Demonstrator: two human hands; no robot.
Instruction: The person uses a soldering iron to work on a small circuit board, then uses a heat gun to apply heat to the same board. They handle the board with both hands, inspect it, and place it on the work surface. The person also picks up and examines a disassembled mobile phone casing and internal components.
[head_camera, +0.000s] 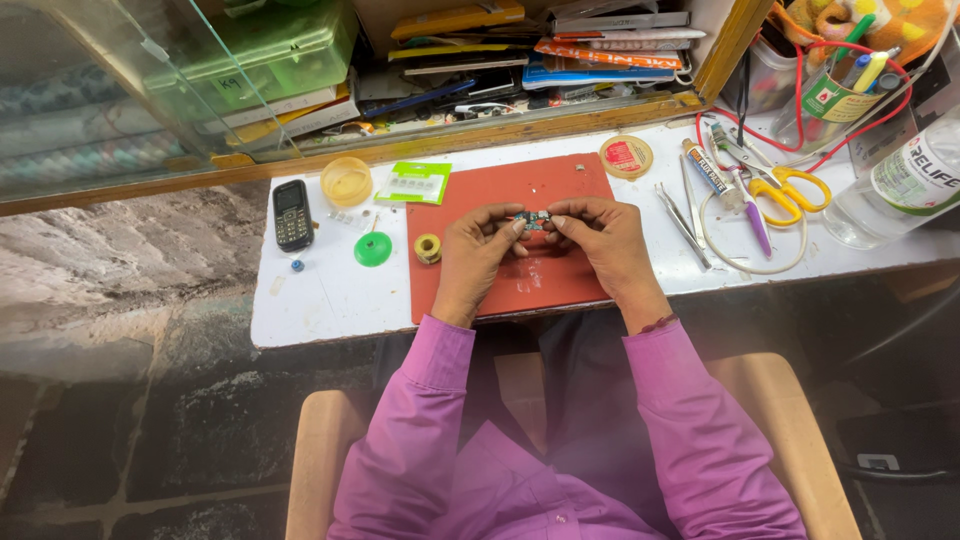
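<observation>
Head cam: small circuit board (533, 219) pinched btwn left grip (478, 250) & right grip (603, 240).

A white worktop (330, 300) stands against a wooden-framed glass cabinet (120, 110) stacked with boxes. The floor (120, 420) is of dark, worn stone slabs. A pale wooden chair (315, 460) sits before the worktop in daylight.

Left hand (475, 250) and right hand (600, 240), fingertips together, pinching.

Phone (292, 214) left of mat (470, 280), scissors (790, 190) right, on table (330, 300)
</observation>
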